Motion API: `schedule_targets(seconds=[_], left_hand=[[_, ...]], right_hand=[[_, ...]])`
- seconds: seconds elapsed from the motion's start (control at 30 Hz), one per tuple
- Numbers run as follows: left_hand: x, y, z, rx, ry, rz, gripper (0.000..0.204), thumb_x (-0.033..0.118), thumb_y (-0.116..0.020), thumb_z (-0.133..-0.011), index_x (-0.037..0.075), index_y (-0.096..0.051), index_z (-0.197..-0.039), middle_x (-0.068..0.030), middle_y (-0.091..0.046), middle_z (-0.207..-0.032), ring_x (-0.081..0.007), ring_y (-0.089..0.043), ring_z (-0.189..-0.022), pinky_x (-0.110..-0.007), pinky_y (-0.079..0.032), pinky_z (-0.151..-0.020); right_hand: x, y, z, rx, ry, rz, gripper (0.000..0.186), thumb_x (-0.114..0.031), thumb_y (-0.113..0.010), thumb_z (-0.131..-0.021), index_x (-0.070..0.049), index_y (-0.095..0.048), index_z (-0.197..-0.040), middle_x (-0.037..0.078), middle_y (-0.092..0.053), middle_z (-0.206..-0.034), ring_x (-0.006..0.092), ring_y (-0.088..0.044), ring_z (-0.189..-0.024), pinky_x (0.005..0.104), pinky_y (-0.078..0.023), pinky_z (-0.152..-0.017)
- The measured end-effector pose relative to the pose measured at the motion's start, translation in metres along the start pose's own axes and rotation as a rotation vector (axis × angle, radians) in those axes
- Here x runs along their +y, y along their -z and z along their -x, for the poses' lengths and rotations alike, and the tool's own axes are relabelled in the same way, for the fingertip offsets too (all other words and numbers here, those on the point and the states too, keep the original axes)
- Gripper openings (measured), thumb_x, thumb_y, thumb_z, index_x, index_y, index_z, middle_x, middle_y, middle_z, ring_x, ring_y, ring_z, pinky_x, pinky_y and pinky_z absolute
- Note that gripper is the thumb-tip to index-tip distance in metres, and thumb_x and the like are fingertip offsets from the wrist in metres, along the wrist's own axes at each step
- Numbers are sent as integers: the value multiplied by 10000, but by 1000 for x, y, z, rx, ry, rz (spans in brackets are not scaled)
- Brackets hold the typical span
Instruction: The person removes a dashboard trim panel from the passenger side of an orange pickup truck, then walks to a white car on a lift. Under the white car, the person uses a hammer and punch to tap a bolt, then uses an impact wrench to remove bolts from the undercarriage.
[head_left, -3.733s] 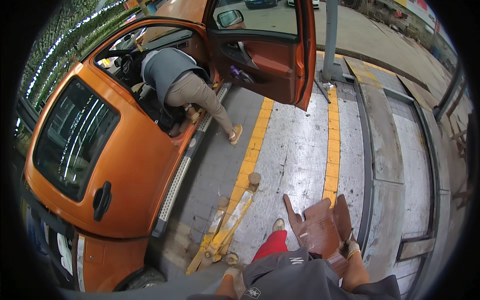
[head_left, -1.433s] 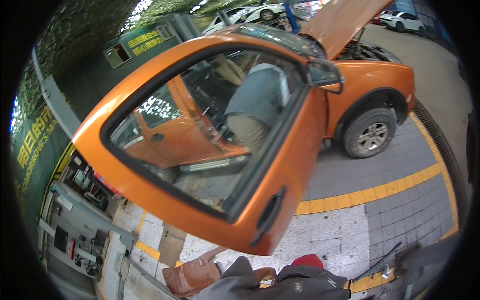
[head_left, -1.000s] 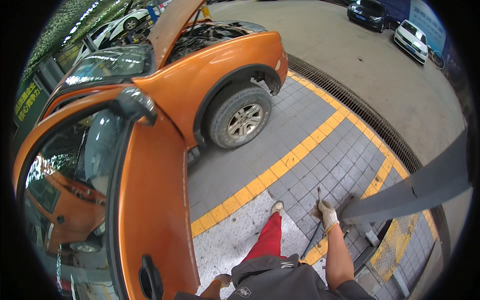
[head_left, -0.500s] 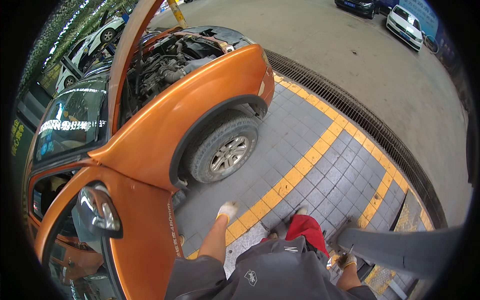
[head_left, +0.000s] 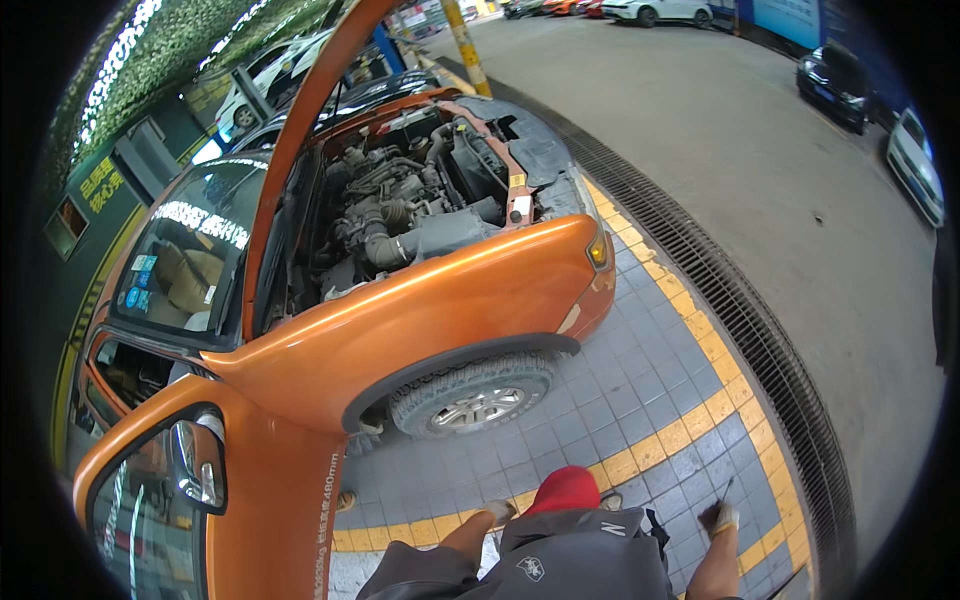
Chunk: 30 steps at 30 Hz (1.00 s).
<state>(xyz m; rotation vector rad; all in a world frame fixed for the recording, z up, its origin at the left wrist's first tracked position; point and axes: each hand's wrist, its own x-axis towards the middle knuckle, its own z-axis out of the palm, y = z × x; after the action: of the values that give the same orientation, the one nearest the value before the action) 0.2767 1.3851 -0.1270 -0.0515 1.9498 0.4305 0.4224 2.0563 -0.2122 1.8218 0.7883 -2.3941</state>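
Note:
Below the front wheel (head_left: 480,405) of an orange pickup (head_left: 450,285), my left hand (head_left: 497,512) hangs low in a pale work glove. It is small and partly blurred, so its finger position is unclear. On the right, my right hand (head_left: 722,518) is held out over the tiled floor, in a glove with a dark palm. Its fingers are closed around a thin dark tool (head_left: 729,489) that points up and away; its kind is too small to make out. The pickup's hood is raised, showing the engine (head_left: 400,195). Between my hands shows a red trouser leg (head_left: 566,491).
The pickup's front door (head_left: 275,490) stands ajar at my left, with its mirror (head_left: 200,465) jutting out. Yellow lines (head_left: 665,445) cross the grey tiles. A drain grate (head_left: 740,290) runs along the right. Parked cars (head_left: 835,85) and a yellow post (head_left: 465,50) stand farther off.
My view has moved and turned toward the pickup's front, bringing more of the engine into sight. The grey post arm at the lower right has left the view. My right hand keeps the thin tool.

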Motion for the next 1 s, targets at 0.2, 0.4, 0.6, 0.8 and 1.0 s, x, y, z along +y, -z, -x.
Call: schedule_targets(seconds=[0.2,0.4,0.6,0.8,1.0], left_hand=[[56,3,-94,-95,-240,-483,528,454,-527,-1045,126,-711,-1416,-130,-653,-1512,-341,-632,-1374,-484,-521,-1099],[218,112,-193,68,-87,-7,522,482,-584,-998,75,-782,-1260,-193,-749,-1325,-352,-699,-1266,-491,-540,-1036],[360,253,-254,73,3,65,475,427,-645,-926,88,-807,-1216,-213,-741,-1329,-399,-702,-1259,-499,-546,-1028],[423,293,-298,-10,97,123,484,422,-688,-905,95,-802,-1242,-202,-745,-1337,-377,-710,-1264,-482,-545,-1045],[479,295,-354,-17,224,198,466,440,-733,-890,103,-818,-1201,-175,-779,-1261,-359,-734,-1197,-482,-549,-963]], right_hand=[[-191,-242,1,-416,460,253,138,-221,-623,-1101,-89,-662,-1096,28,-627,-801,198,-619,-625,403,-575,-612],[-287,-262,-126,-266,102,293,204,-314,-671,-1039,-164,-679,-901,20,-554,-714,186,-545,-576,402,-548,-616],[-367,-220,-157,446,-165,383,622,-427,-441,-1106,-202,-340,-535,54,-341,-460,250,-328,-395,490,-450,-493],[-477,-344,-183,410,-159,387,615,-416,-449,-1107,-206,-352,-537,53,-352,-461,241,-335,-396,471,-460,-481],[-617,-492,-278,385,-148,463,608,-404,-456,-1108,-210,-364,-539,51,-363,-461,233,-343,-397,453,-469,-469]])
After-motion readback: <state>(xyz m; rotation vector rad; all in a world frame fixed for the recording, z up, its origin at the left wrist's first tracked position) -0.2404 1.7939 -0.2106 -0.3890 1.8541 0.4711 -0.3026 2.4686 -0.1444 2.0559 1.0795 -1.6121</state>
